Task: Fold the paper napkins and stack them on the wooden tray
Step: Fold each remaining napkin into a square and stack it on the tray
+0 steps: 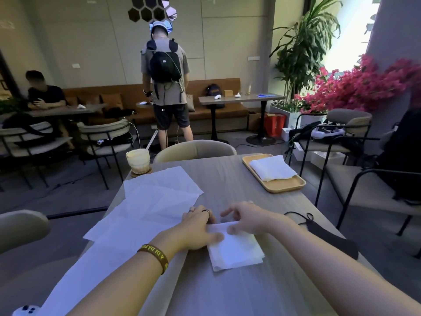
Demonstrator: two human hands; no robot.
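While folded napkins (272, 168) already lie on the wooden tray (284, 187) far right, both the left hand (200, 231) and right hand (248, 218) press, fingers loosely spread, the near napkin (235, 249), apparently mid-fold; unfolded sheets (145, 206) wait left.

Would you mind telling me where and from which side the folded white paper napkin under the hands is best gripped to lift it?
I would pinch the folded white paper napkin at its right edge, coming from the right. That edge lies bare on the grey table, while the left hand and right hand press its far end. The wooden tray also lies to that side.
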